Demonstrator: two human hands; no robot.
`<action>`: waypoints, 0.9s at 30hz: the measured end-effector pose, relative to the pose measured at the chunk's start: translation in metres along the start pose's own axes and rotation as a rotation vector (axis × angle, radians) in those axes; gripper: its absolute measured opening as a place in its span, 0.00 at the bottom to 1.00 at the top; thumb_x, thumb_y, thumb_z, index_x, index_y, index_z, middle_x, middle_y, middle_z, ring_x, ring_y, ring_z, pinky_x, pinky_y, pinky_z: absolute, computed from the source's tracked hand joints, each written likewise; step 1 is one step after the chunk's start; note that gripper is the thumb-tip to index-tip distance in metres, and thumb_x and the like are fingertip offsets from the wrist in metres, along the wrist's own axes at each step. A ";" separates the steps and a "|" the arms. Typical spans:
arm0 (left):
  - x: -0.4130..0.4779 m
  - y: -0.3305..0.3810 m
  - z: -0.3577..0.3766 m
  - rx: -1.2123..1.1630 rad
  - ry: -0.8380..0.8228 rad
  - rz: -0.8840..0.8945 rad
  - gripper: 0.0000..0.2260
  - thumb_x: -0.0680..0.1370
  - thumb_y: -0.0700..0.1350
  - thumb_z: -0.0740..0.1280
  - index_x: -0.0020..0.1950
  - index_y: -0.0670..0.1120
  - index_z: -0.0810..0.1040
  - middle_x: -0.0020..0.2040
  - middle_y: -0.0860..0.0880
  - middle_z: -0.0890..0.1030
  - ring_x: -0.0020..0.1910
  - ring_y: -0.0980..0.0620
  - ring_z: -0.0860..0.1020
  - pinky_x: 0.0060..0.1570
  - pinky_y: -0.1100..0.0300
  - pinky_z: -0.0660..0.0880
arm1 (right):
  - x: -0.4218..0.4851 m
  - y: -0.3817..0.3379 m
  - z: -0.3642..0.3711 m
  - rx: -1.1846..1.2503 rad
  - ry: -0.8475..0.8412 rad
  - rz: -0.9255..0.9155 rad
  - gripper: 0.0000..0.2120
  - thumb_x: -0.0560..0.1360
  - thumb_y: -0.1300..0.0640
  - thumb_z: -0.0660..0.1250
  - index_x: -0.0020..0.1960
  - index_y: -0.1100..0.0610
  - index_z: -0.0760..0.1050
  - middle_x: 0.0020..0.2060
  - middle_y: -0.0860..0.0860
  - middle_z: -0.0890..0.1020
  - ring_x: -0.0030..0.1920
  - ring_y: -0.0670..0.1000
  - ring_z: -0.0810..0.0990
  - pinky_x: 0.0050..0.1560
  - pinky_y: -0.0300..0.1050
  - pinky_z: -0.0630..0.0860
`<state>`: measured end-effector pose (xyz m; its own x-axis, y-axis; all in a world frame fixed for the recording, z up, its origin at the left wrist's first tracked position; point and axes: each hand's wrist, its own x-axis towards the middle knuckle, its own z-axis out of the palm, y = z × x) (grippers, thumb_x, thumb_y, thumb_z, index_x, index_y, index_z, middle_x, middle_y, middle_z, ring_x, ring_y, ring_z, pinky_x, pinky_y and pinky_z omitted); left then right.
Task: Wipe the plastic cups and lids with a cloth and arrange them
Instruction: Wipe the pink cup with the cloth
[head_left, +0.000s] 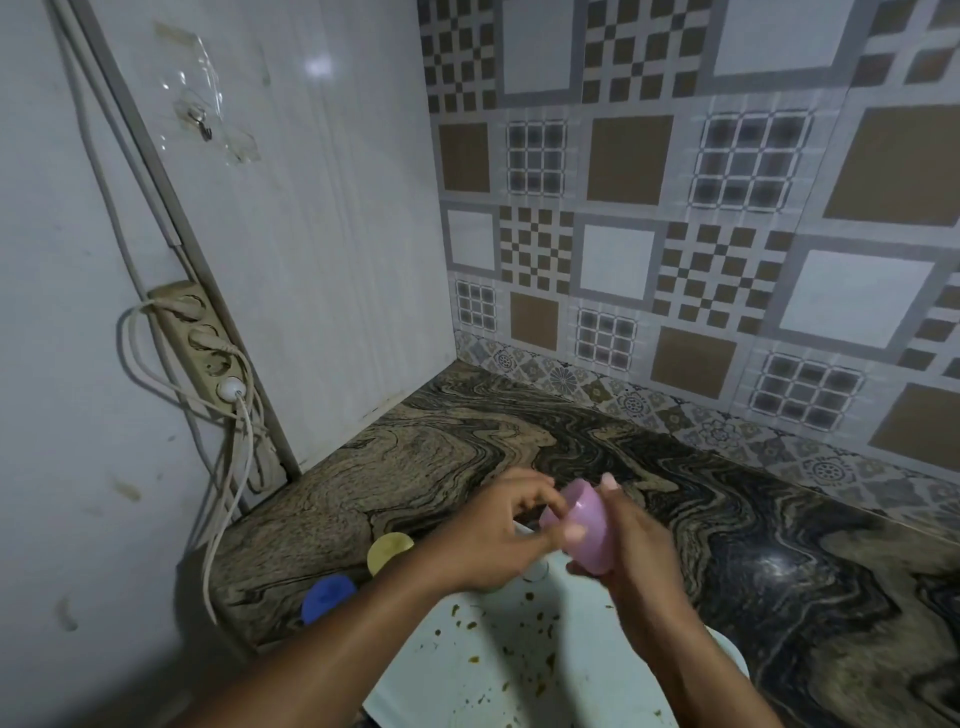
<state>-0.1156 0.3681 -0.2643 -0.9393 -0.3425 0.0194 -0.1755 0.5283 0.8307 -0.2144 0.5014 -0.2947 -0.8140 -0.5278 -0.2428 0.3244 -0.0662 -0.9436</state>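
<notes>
Now: pink cup held between both hands, over the counter's near edge

Far left of the fingers, on the wall: a power strip with cords hanging. Not part of the job.

Left of the left fingers, low down: a blue piece and a yellow piece on the counter's front edge. Lid or cup, cannot tell. The left forearm passes just beside both.

Left hand: fingers curled at the mouth of the pink cup, apparently pinching its rim. Blurred, so the exact contact is unclear.

The cup lies tilted on its side between the two sets of fingers, mouth toward the left ones, clear of the counter.

Right hand: fingers and thumb wrapped round the cup's body, clamped on it.

Below the fingers: a white speckled surface with brown flecks. Cloth or tray, cannot tell. No cloth is visible in the fingers themselves.

Right of the fingers: the marbled countertop.

Risks, as judged:
- Smooth plastic twisted between two grips may slip and drop onto the flecked surface, dirtying it.
- A left forearm sweep could knock the blue or yellow piece off the edge.
</notes>
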 end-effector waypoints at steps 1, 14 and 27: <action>0.001 0.007 -0.002 -0.081 0.036 -0.098 0.23 0.70 0.73 0.64 0.53 0.57 0.77 0.60 0.51 0.78 0.52 0.55 0.80 0.51 0.54 0.77 | -0.001 -0.002 -0.001 -0.136 0.067 -0.181 0.17 0.78 0.41 0.65 0.48 0.53 0.83 0.42 0.52 0.86 0.41 0.52 0.83 0.39 0.49 0.79; 0.011 0.017 0.050 -0.319 0.269 -0.159 0.21 0.81 0.60 0.51 0.57 0.48 0.75 0.50 0.52 0.80 0.49 0.55 0.78 0.47 0.66 0.72 | -0.006 0.015 0.010 -0.339 0.160 -0.639 0.20 0.82 0.41 0.52 0.56 0.50 0.78 0.44 0.41 0.83 0.46 0.41 0.81 0.44 0.35 0.74; 0.003 0.005 0.028 -0.695 0.003 -0.181 0.20 0.75 0.57 0.71 0.63 0.48 0.77 0.49 0.43 0.82 0.40 0.49 0.79 0.37 0.56 0.75 | 0.002 0.015 0.009 -0.282 0.273 -0.678 0.21 0.79 0.40 0.54 0.54 0.52 0.80 0.43 0.42 0.83 0.43 0.44 0.81 0.42 0.40 0.75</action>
<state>-0.1279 0.3914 -0.2761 -0.9124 -0.3805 -0.1512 -0.0990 -0.1533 0.9832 -0.2072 0.4919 -0.3078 -0.8921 -0.2197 0.3949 -0.3909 -0.0633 -0.9182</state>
